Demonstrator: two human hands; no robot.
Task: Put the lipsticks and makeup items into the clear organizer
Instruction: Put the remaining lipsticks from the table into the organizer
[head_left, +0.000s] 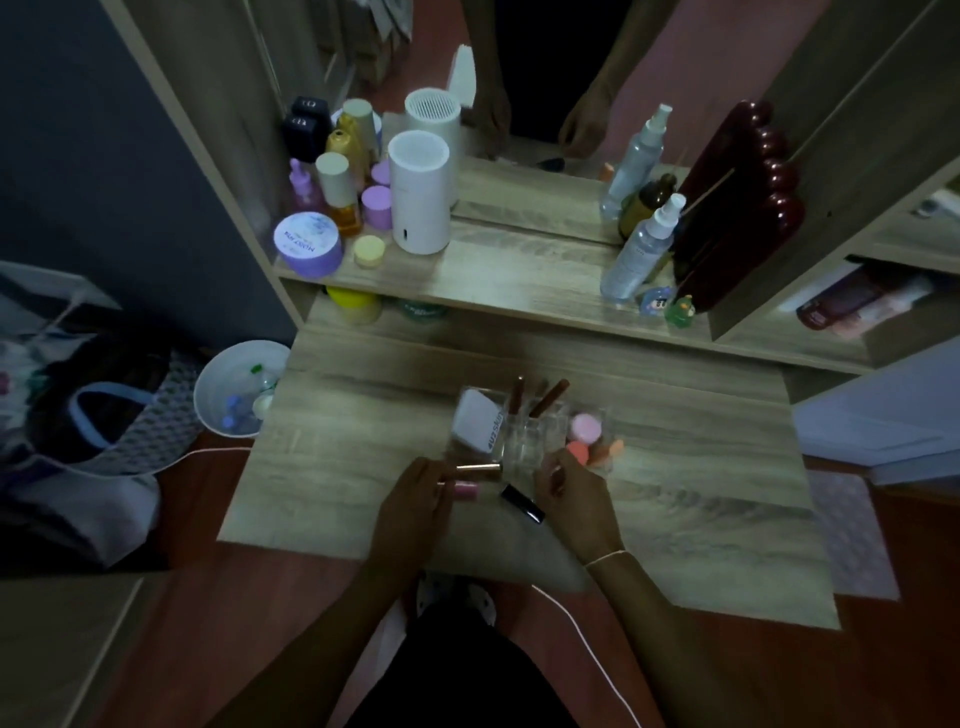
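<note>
The clear organizer (524, 441) stands on the wooden table (363, 415). In it are a white compact (475, 423), two brown lipstick tubes (548, 397), a pink jar (587, 426) and orange sponges (579, 451). My left hand (410, 506) pinches a gold lipstick tube (480, 469) at the organizer's near left edge. A pink tube (465, 490) lies just below it, touching my fingers. A black tube (522, 503) lies on the table between my hands. My right hand (574, 506) rests by the organizer's near edge, its fingers curled, and whether it holds anything is unclear.
The raised shelf (493, 280) carries a white cylinder (420, 192), purple jars, bottles, spray bottles (639, 254) and a dark red mirror frame (737, 208). A white bin (241, 387) and bags sit on the floor at the left. A white cable (587, 639) runs near my legs.
</note>
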